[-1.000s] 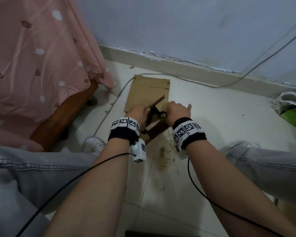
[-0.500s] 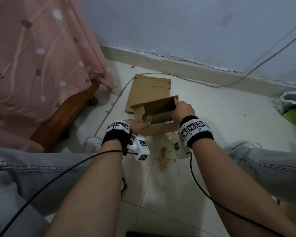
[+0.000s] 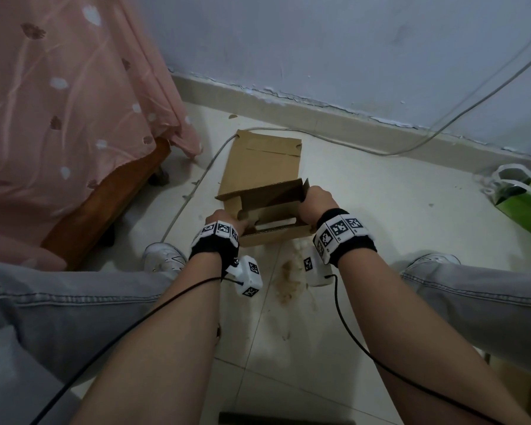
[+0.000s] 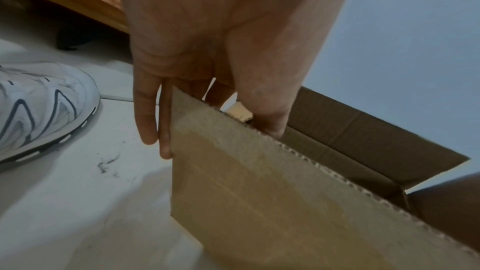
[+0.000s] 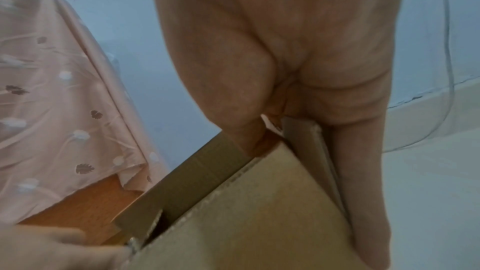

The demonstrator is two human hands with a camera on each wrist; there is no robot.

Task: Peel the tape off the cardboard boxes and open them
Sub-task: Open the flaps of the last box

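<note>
A small brown cardboard box [image 3: 276,237] stands on the floor tiles with its top open and its far flap [image 3: 267,193] raised. My left hand [image 3: 227,220] grips its left end: the fingers [image 4: 148,122] lie outside and the thumb [image 4: 265,110] hooks over the rim. My right hand [image 3: 318,199] grips the right end, thumb [image 5: 233,110] inside and fingers [image 5: 363,192] down the outer wall. Something pale shows inside the box; I cannot tell what. Behind it a flattened cardboard box [image 3: 261,157] lies on the floor.
A bed with a pink cover [image 3: 68,102] and wooden frame [image 3: 105,207] stands at the left. A white cable [image 3: 193,188] runs along the floor to the wall. A green bag [image 3: 528,204] sits far right. My shoes [image 3: 163,259] flank a brown stain [image 3: 288,277].
My hands have moved apart, and the box, squashed nearly flat between them a second ago, has been pulled open into a rectangle. The left hand has shifted down to the box's left end.
</note>
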